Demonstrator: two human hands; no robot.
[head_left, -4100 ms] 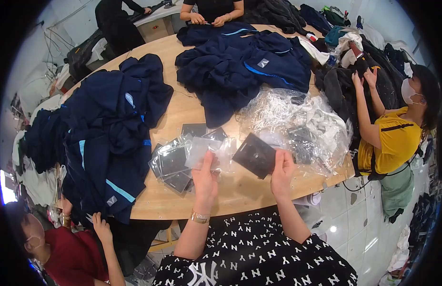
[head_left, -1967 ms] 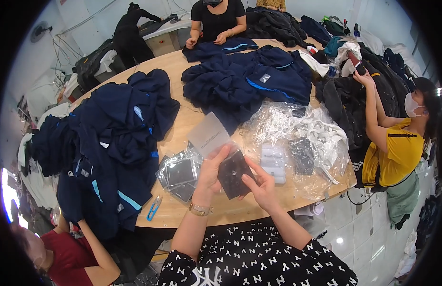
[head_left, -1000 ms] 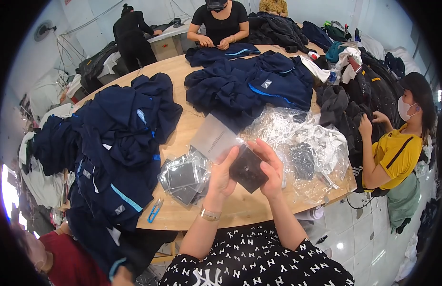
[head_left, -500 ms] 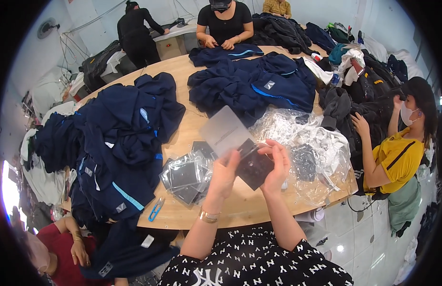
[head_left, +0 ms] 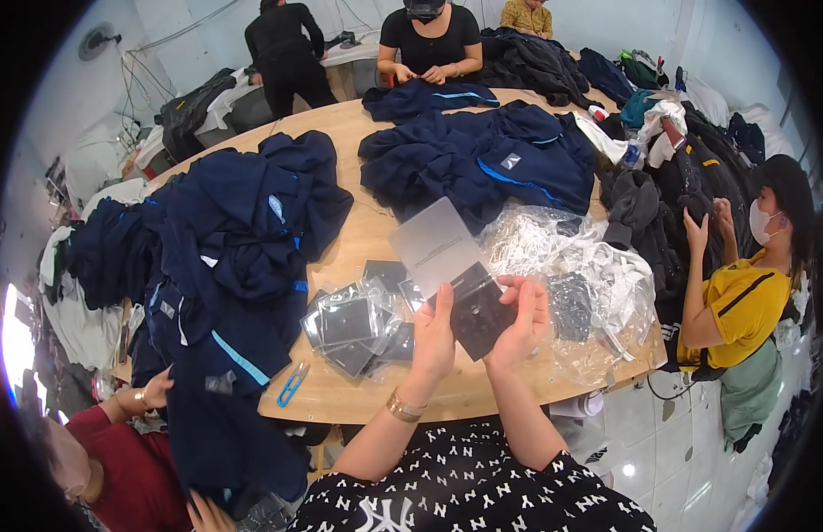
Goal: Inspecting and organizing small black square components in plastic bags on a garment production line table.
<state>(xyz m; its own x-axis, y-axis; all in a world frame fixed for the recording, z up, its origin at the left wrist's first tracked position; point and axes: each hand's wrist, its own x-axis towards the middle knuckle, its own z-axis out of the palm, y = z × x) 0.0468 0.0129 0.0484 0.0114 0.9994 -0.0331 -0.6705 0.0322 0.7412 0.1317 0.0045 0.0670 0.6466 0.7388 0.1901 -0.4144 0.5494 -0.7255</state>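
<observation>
Between my two hands, above the table's front part, is a small flat plastic sleeve with a frosted, translucent upper half and a dark lower half. My left hand pinches its left edge, thumb on top. On the right edge, my right hand grips it with curled fingers. What makes the lower half dark, a card or the sleeve itself, I cannot tell. Just left of my left hand lies a loose pile of clear plastic sleeves with dark squares. Blue thread snips rest near the table's front edge.
Navy garments heap on the left, with another navy pile beyond my hands. Crumpled clear plastic bags lie right of my right hand. Co-workers stand or sit around the wooden table, one at the right in yellow.
My hands and the sleeve have shifted slightly right in the picture, still holding it. At lower left, a co-worker has moved a navy garment; the one in yellow has raised a hand.
</observation>
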